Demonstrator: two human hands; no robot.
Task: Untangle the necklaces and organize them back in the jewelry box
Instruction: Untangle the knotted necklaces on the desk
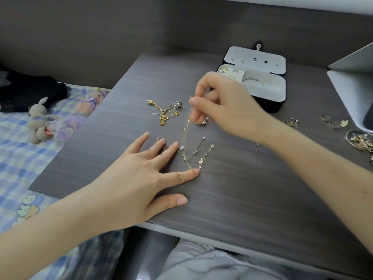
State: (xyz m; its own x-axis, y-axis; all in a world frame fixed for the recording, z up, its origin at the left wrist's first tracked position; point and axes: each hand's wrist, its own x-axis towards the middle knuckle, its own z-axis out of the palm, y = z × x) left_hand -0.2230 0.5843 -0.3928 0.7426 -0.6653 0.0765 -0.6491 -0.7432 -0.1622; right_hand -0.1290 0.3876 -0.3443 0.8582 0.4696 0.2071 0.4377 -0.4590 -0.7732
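Flat, spread left hand (145, 178) pins the tangled thin metal chains (198, 156) mid-frame so the pinching right hand (226, 106) lifts 1 pale gold strand (186, 126).

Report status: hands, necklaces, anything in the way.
Right hand pinches chain, held up. Left hand flat, pinning tangle on desk. Box open behind; no obstruction seen.

Soft, even daylight, moderately bright; the palest area is a strip at the top right corner. Shadows are faint: a thin one under the left hand (137, 178) on the desk (252, 188), a darker one beneath the desk's near edge. The desk carries a dull sheen. The right hand (226, 106) and the chain (185, 129) it pinches are slightly motion-blurred. Wide-angle distortion bends the desk's edges; the corners look soft.
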